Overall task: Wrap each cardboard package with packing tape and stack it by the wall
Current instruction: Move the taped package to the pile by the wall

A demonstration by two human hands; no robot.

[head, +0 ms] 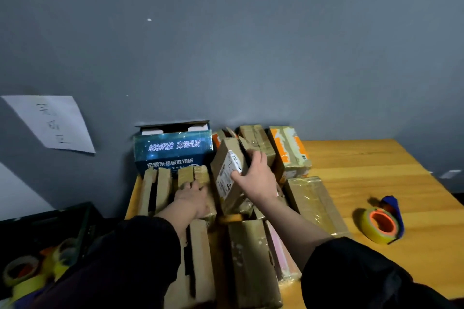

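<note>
Right hand (pixel 253 178) grips the labelled package (pixel 229 173), tilted, long axis toward the wall (pixel 226 45), above the stack; left hand (pixel 192 197) presses flat on neighbouring packages (pixel 193 175), equally near.

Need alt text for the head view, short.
A right hand grips a taped cardboard package above a pile of packages by the grey wall; the left hand rests on the pile. A tape dispenser lies on the wooden table.

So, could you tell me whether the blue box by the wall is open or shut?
Open: the blue box has its top flap lifted back against the wall.
</note>
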